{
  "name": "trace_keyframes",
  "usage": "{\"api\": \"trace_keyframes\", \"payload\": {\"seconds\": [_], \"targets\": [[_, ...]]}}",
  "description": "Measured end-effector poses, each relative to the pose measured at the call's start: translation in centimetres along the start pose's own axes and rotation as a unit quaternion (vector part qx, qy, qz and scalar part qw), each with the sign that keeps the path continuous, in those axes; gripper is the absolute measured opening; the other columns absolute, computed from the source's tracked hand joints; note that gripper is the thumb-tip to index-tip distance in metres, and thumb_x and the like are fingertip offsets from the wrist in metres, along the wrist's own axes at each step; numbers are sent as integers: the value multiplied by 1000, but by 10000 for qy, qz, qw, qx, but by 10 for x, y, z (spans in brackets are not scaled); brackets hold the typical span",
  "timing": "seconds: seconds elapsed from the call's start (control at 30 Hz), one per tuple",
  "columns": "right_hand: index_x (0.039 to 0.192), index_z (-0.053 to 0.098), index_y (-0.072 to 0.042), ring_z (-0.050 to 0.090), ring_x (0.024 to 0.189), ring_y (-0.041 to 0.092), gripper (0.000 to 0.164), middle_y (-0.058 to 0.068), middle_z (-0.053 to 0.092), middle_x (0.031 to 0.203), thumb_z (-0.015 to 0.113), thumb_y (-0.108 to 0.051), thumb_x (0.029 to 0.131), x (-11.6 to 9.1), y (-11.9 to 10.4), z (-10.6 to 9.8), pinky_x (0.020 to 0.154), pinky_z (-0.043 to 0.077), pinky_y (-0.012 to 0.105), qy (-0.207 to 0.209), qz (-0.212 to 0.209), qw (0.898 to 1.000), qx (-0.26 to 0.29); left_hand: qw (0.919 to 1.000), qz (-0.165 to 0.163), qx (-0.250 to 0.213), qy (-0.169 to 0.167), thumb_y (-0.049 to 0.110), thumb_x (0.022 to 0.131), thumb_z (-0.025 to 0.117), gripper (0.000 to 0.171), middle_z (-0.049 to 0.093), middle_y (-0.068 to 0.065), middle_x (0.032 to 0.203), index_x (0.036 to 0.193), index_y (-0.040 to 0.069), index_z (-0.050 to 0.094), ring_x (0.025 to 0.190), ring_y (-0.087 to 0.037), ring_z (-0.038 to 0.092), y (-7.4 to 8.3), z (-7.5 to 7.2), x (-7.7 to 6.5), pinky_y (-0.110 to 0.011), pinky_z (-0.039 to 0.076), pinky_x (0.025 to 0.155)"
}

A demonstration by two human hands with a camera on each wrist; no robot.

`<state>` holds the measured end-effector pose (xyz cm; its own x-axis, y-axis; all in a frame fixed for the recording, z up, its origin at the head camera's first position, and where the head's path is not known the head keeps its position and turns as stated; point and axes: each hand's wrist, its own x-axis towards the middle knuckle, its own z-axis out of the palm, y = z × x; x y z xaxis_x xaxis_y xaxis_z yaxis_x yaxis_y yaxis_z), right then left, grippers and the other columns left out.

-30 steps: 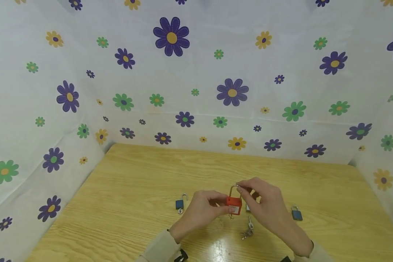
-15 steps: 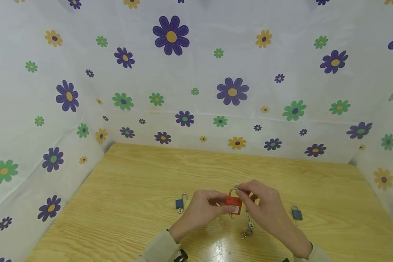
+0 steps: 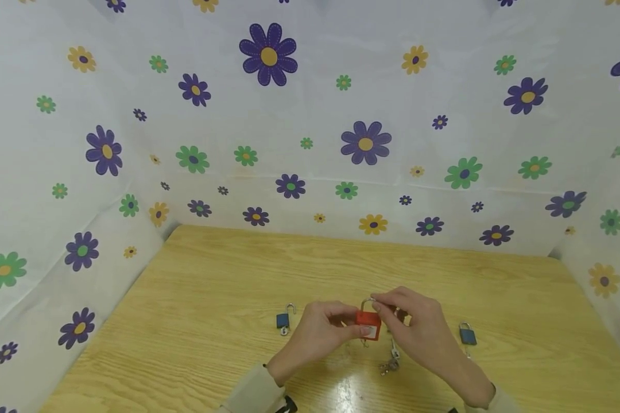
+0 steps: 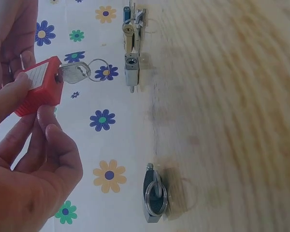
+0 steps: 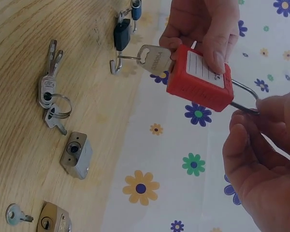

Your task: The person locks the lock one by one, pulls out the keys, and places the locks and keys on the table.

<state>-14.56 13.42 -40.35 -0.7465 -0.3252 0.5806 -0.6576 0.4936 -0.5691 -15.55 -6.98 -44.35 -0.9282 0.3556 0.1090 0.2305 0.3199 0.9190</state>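
A red padlock (image 3: 367,317) with a white label is held above the table between both hands. My left hand (image 3: 320,330) grips its body, thumb lying over the label. At the top, my right hand (image 3: 418,321) pinches the steel shackle (image 5: 244,87) between thumb and fingertips. Both shackle legs reach down to the body in the right wrist view. A silver key (image 5: 154,59) sits in the bottom of the padlock, a ring (image 4: 99,70) hanging from it.
On the wooden table (image 3: 227,275) lie a blue padlock (image 3: 282,320) with its shackle raised, another blue padlock (image 3: 467,336), and a key bunch (image 3: 391,365). The right wrist view shows a silver padlock (image 5: 77,157), a brass padlock (image 5: 55,220) and a loose key (image 5: 17,215).
The shackle has come down closer to the red body, and my right hand has lowered slightly with it. My left hand keeps its grip almost in place.
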Motion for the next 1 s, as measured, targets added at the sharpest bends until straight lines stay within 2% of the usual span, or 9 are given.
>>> {"api": "trace_keyframes", "payload": {"seconds": [0.13, 0.23, 0.3, 0.4, 0.5, 0.6, 0.73, 0.83, 1.0], "targets": [[104, 75, -8, 59, 63, 5, 16, -2, 72, 86, 69, -4, 90, -3, 3, -4, 49, 56, 26, -137, 502, 9986, -3, 9998, -118, -130, 86, 34, 80, 79, 27, 76, 1, 88, 101, 17, 78, 73, -11, 68, 0, -2, -1, -28, 57, 61], [103, 75, -7, 61, 67, 7, 15, 0, 73, 87, 67, -3, 90, -6, 9, -7, 53, 57, 29, -329, 922, 9952, -59, 9991, -221, -285, 200, 29, 81, 79, 27, 77, -4, 91, 102, 13, 78, 74, -12, 68, 5, -6, -2, -28, 56, 62], [103, 75, -6, 62, 69, 8, 15, 4, 74, 88, 67, -4, 91, -11, 13, -8, 55, 57, 28, -648, 1221, 9904, 73, 9984, -256, -437, 251, 24, 82, 79, 26, 77, -8, 95, 103, 10, 77, 77, -13, 68, 12, -9, -3, -28, 56, 63], [105, 74, -4, 65, 72, 14, 16, 12, 75, 96, 66, -8, 93, -18, 19, -7, 59, 57, 27, -1248, 1698, 9753, 660, 9969, -239, -703, 255, 16, 84, 77, 23, 76, -13, 98, 104, 4, 76, 80, -14, 69, 22, -12, -4, -30, 57, 67], [109, 73, -2, 67, 85, 21, 20, 17, 73, 103, 64, -13, 95, -24, 23, -3, 70, 60, 30, -1718, 2036, 9526, 1467, 9953, -224, -928, 182, 13, 84, 76, 21, 76, -14, 99, 104, 5, 76, 82, -14, 69, 23, -13, -2, -32, 58, 71], [111, 72, -2, 66, 92, 27, 23, 18, 72, 105, 63, -17, 96, -28, 24, 1, 75, 59, 31, -1902, 2172, 9344, 2086, 9941, -241, -1045, 130, 15, 84, 77, 21, 76, -12, 100, 103, 8, 76, 83, -14, 70, 17, -13, 1, -31, 57, 72], [113, 71, 0, 63, 88, 27, 29, 20, 71, 108, 64, -21, 95, -29, 20, 5, 64, 57, 27, -1966, 2397, 9187, 2447, 9932, -209, -1143, 87, 22, 83, 78, 23, 76, -11, 98, 102, 9, 76, 82, -16, 70, 12, -12, 3, -31, 58, 72], [113, 70, 2, 61, 85, 25, 32, 24, 69, 109, 65, -23, 95, -29, 17, 9, 61, 55, 26, -1958, 2514, 9146, 2488, 9928, -206, -1176, 52, 25, 82, 78, 26, 76, -12, 97, 102, 8, 76, 82, -17, 70, 11, -12, 3, -30, 58, 71], [105, 71, 4, 63, 86, 25, 26, 24, 71, 104, 67, -19, 93, -31, 15, 14, 69, 57, 31, -1747, 2502, 9186, 2510, 9924, -233, -1207, 36, 26, 83, 78, 27, 76, -13, 97, 102, 7, 76, 81, -17, 70, 11, -10, 2, -28, 58, 69]]}}
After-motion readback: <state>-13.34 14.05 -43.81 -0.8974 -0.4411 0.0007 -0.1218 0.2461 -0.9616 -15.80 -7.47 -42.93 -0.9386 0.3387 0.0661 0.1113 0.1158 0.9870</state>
